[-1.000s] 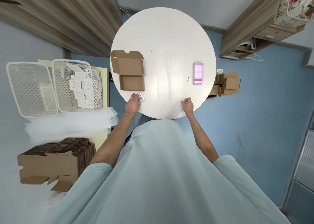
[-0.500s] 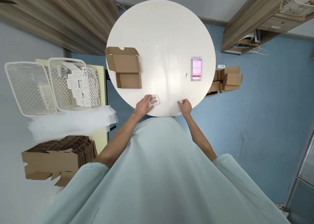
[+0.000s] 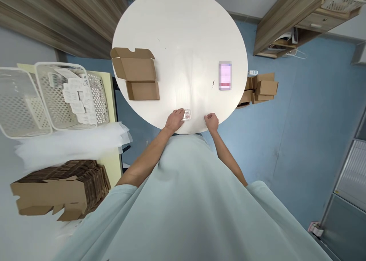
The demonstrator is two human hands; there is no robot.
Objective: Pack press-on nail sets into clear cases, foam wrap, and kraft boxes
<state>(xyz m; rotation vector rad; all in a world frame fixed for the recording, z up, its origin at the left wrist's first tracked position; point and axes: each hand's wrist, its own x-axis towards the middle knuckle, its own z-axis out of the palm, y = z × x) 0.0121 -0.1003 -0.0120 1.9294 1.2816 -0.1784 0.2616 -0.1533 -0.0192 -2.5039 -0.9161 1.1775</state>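
Note:
Near the front edge of the round white table, my left hand (image 3: 175, 120) grips a small clear plastic pack (image 3: 187, 115) with small reddish items inside. Its fingers cover the pack's left side. To the right of it, close to the same edge, rests my right hand (image 3: 212, 121) with fingers curled together; whether anything is between them is hidden. An opened brown cardboard box (image 3: 140, 70) lies at the table's left, its lid folded back. Over at the right is a phone-like device (image 3: 225, 76) with a blurred pink screen.
Left of the round table (image 3: 183, 24), a side table bears white plastic baskets (image 3: 100, 97), one holding white packets, white sheets (image 3: 71, 141) and a stack of flattened cardboard boxes (image 3: 51, 196). Small brown boxes (image 3: 267, 87) sit beyond the right edge. A wooden cabinet (image 3: 281, 17) stands farther right.
My left hand has moved right with the plastic pack, closer to my right hand. My right hand stays curled in about the same place. The whole view has shifted slightly.

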